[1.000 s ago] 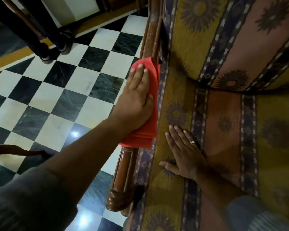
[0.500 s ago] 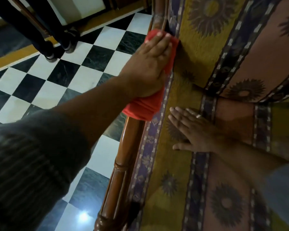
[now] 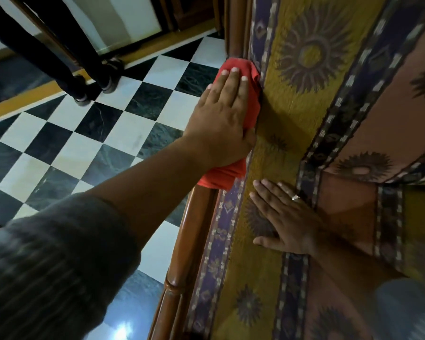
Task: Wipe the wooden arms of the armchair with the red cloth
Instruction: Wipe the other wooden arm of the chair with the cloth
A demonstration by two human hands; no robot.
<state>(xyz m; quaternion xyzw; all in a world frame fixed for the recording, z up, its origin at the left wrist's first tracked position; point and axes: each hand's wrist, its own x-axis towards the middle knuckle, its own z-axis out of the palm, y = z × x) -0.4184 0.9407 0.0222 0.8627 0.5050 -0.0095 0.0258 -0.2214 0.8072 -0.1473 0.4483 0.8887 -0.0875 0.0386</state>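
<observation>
The red cloth (image 3: 252, 99) is folded over the armchair's left wooden arm (image 3: 194, 236), near where the arm meets the backrest. My left hand (image 3: 221, 119) lies flat on top of the cloth, fingers pointing away from me, thumb wrapped against the inner side. The cloth's lower end (image 3: 221, 176) sticks out below my wrist. My right hand (image 3: 285, 217) rests palm down, fingers spread, on the patterned seat cushion (image 3: 255, 278) beside the arm; it holds nothing and wears a ring. The stretch of arm under the cloth is hidden.
A black and white checkered floor (image 3: 84, 143) lies left of the chair. A person's two dark-trousered legs with shoes (image 3: 93, 84) stand at the upper left near a wall. The patterned backrest (image 3: 317, 57) rises at the upper right.
My left hand has slid the red cloth along the wooden arm from its middle to the backrest end. My right hand has stayed flat on the seat cushion.
</observation>
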